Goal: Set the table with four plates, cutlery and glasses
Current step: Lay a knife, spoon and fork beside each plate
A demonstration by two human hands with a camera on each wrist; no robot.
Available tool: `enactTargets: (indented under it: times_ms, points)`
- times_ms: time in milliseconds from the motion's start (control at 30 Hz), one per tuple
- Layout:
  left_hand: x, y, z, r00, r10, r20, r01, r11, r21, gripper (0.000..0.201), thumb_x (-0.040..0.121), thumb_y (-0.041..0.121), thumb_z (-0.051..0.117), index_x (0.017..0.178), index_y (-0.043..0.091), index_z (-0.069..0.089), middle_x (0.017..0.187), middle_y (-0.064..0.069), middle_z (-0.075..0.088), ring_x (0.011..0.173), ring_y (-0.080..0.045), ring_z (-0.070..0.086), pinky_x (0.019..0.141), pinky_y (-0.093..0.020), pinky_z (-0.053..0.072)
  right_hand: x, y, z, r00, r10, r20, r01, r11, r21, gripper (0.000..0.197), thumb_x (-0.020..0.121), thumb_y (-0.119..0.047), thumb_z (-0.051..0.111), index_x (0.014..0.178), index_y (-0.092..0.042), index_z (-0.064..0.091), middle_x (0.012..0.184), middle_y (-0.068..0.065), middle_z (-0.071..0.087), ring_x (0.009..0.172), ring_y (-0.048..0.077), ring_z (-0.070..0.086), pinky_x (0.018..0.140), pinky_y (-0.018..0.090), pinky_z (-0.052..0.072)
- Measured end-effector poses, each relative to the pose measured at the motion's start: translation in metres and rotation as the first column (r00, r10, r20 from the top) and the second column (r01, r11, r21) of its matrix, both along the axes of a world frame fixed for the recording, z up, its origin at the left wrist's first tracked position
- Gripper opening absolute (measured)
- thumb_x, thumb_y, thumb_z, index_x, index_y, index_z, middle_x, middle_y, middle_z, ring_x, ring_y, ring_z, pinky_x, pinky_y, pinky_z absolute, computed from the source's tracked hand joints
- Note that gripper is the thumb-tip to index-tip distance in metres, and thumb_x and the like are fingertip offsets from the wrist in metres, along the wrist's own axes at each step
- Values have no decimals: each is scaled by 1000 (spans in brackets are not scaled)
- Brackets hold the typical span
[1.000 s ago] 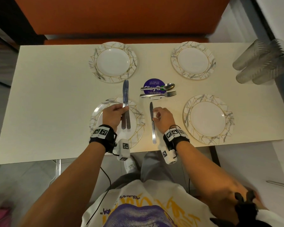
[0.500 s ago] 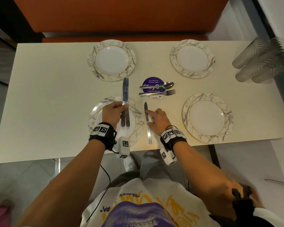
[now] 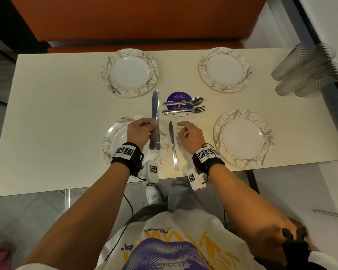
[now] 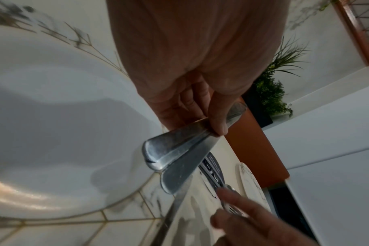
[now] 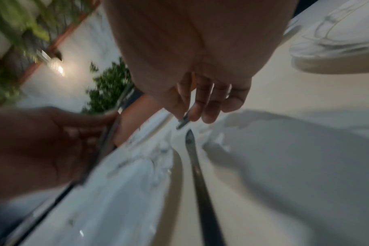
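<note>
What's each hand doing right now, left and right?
Left hand: holding a bundle of knives above the near-left plate.
Right hand: open, empty, beside the single knife lying on the table.

The left hand [image 3: 140, 131] is gripping two knives [image 3: 155, 117] over the near-left plate [image 3: 117, 133], blades pointing away. The right hand [image 3: 189, 135] is hovering with loosely curled fingers [image 3: 181, 124] just beside a single knife [image 3: 172, 145] lying on the table [image 3: 57, 114]. A spoon [image 3: 183, 102] and fork [image 3: 183, 110] are lying across a purple sticker [image 3: 179, 98].
</note>
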State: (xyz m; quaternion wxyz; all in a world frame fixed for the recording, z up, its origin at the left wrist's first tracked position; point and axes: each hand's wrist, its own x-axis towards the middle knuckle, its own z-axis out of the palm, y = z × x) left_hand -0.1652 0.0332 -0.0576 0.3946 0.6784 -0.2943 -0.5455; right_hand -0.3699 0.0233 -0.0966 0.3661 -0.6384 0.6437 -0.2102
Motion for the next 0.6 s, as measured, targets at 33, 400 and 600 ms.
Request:
enactTargets:
  times_ms: [33,400,600]
  points:
    - [-5,-1,2,1000,-9,-6,9,1000,-5,13,90,18,79,103,15,78,96,-6,80,94,-25,76,89,-43,63,-1,-3,7,999,-25,31,25,1000,-13,29,96,-13,59,124,-18,63,94,-2,63,82,7,58,79,17,47]
    - [-96,-17,25,989,-120,-81,116,992,-48,12,86,13,83,96,9,79,85,-5,79,74,-17,74,69,-29,60,-46,-35,51,969,-117,216,118,993,7,17,92,-27,65,104,-18,73,96,-3,74,83,16,70,85,40,58]
    - [-176,-34,29,978,-172,-115,169,985,-32,21,88,12,80,107,3,75,92,-9,81,88,-25,79,83,-43,65,-123,-51,56,973,-178,146,172,984,54,11,90,-25,65,94,-19,72,90,-2,74,81,18,71,82,42,60]
